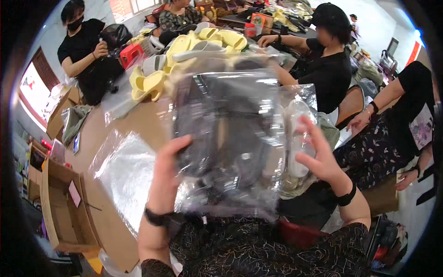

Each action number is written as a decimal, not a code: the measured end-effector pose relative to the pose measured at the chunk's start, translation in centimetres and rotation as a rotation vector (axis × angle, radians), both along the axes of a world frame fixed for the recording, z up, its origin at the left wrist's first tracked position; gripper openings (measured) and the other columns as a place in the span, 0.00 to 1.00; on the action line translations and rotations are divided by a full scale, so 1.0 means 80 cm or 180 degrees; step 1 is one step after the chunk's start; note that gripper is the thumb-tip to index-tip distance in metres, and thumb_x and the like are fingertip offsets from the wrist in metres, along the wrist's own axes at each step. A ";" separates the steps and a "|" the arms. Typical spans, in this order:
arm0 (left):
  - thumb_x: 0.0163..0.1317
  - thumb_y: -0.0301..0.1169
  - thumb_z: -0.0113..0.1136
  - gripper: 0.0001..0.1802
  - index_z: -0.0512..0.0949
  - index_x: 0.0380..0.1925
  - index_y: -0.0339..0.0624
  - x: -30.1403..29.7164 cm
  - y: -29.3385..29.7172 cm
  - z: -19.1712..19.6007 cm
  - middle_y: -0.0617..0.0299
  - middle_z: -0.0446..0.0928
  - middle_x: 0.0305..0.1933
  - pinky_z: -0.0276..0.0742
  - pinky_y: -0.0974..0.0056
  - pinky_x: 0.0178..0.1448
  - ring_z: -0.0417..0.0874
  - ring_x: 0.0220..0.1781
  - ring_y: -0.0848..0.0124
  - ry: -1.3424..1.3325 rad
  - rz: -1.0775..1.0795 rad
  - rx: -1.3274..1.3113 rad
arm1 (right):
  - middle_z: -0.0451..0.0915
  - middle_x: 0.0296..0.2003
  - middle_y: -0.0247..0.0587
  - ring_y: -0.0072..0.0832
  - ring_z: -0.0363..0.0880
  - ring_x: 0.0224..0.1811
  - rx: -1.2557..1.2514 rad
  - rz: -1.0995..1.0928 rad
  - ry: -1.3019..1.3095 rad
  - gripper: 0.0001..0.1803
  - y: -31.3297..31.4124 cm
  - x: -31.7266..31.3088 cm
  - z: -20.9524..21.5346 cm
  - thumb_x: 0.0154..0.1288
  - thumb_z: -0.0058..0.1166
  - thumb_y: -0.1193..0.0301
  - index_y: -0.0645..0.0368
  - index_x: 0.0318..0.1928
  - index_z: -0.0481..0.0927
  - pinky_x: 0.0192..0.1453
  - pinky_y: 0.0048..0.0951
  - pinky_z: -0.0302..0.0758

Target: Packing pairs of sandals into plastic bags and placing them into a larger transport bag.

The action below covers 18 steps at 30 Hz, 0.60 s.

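In front of me a clear plastic bag [230, 152] is held up, with a pair of dark grey or black slippers inside it. My left hand [166, 168] grips the bag's left edge, thumb on the near face. Beside its right edge my right hand [319, 154] is open, fingers spread and slightly blurred, apart from the bag. Just behind that hand lies another clear bag with a pale slipper [297, 134] in it. Clear flat plastic bags [124, 161] are spread on the brown table [108, 207], left of my left hand.
Yellow and grey slippers [154, 85] are heaped at the table's far side, near a red plastic stool [131, 55]. A cardboard box [64, 217] stands at the left. Other people sit or stand around the table; one in black [327, 69] works at the far right.
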<state>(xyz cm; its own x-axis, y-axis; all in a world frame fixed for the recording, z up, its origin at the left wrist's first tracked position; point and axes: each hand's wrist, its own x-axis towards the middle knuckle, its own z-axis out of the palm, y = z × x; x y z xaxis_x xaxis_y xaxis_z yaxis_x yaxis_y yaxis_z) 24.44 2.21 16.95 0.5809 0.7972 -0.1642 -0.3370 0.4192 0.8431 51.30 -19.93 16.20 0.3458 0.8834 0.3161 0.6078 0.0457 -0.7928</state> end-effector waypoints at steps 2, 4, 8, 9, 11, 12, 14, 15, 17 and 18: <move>0.64 0.27 0.58 0.15 0.78 0.48 0.30 0.094 0.019 -0.053 0.51 0.84 0.45 0.83 0.57 0.53 0.86 0.45 0.62 -0.0362 -0.0793 -0.0862 | 0.57 0.72 0.53 0.44 0.61 0.71 0.0596 -0.0526 -0.1203 0.54 0.002 0.027 0.020 0.56 0.69 0.53 0.64 0.74 0.53 0.74 0.43 0.58; 0.64 0.26 0.59 0.19 0.74 0.54 0.30 0.174 0.021 -0.100 0.52 0.81 0.51 0.82 0.61 0.55 0.84 0.50 0.65 -0.0524 -0.1688 -0.1072 | 0.61 0.70 0.56 0.51 0.61 0.71 0.0348 -0.0769 -0.2116 0.51 0.019 0.036 0.039 0.53 0.70 0.50 0.61 0.72 0.60 0.74 0.46 0.58; 0.62 0.48 0.65 0.38 0.66 0.63 0.33 0.208 0.008 -0.145 0.44 0.72 0.62 0.72 0.56 0.65 0.75 0.62 0.55 0.1374 -0.1982 0.1935 | 0.57 0.72 0.58 0.57 0.55 0.73 -0.1036 -0.0696 -0.2353 0.48 0.046 0.088 -0.043 0.53 0.67 0.46 0.51 0.71 0.65 0.74 0.52 0.55; 0.60 0.51 0.66 0.42 0.64 0.65 0.34 0.182 0.003 -0.130 0.40 0.68 0.66 0.69 0.54 0.68 0.72 0.66 0.51 0.2167 -0.1695 0.3014 | 0.54 0.73 0.59 0.58 0.54 0.74 -0.1401 -0.0668 -0.2322 0.47 0.045 0.101 -0.078 0.54 0.66 0.44 0.50 0.71 0.65 0.74 0.52 0.55; 0.56 0.55 0.68 0.45 0.65 0.65 0.37 0.094 0.015 -0.117 0.34 0.60 0.70 0.64 0.49 0.72 0.63 0.70 0.42 0.2282 -0.1298 0.4101 | 0.50 0.74 0.60 0.60 0.51 0.75 -0.1476 -0.0658 -0.2066 0.47 0.050 0.107 -0.098 0.55 0.64 0.42 0.49 0.71 0.65 0.75 0.54 0.53; 0.56 0.55 0.68 0.45 0.65 0.65 0.37 0.051 0.026 -0.103 0.34 0.60 0.70 0.64 0.49 0.72 0.63 0.70 0.42 0.2482 -0.1168 0.3985 | 0.51 0.74 0.60 0.60 0.51 0.74 -0.1457 -0.0660 -0.2080 0.47 0.058 0.106 -0.099 0.55 0.64 0.43 0.50 0.71 0.65 0.75 0.54 0.53; 0.55 0.54 0.67 0.46 0.63 0.67 0.38 -0.041 0.043 -0.084 0.31 0.56 0.71 0.63 0.43 0.71 0.61 0.70 0.34 0.3405 -0.1372 0.4412 | 0.53 0.73 0.62 0.61 0.52 0.74 -0.1396 -0.0685 -0.2402 0.48 0.056 0.104 -0.083 0.52 0.68 0.48 0.52 0.71 0.65 0.75 0.53 0.53; 0.55 0.55 0.68 0.45 0.65 0.67 0.42 -0.088 0.057 -0.090 0.32 0.53 0.73 0.58 0.43 0.74 0.57 0.73 0.34 0.3563 -0.1181 0.4121 | 0.54 0.73 0.61 0.60 0.54 0.73 -0.1391 -0.0828 -0.2276 0.47 0.044 0.107 -0.085 0.51 0.69 0.50 0.51 0.71 0.65 0.75 0.52 0.54; 0.54 0.56 0.69 0.47 0.65 0.68 0.42 -0.182 0.072 -0.112 0.30 0.50 0.74 0.57 0.43 0.75 0.52 0.75 0.34 0.4419 -0.0563 0.4091 | 0.54 0.73 0.59 0.59 0.53 0.74 -0.1438 -0.0792 -0.2160 0.47 0.041 0.101 -0.062 0.52 0.68 0.52 0.51 0.71 0.65 0.75 0.52 0.53; 0.54 0.56 0.69 0.47 0.65 0.68 0.42 -0.224 0.074 -0.111 0.30 0.49 0.75 0.57 0.43 0.75 0.51 0.75 0.34 0.4810 -0.0436 0.3990 | 0.53 0.74 0.58 0.57 0.53 0.74 -0.1498 -0.0852 -0.2232 0.47 0.041 0.098 -0.050 0.52 0.68 0.53 0.50 0.71 0.65 0.76 0.51 0.53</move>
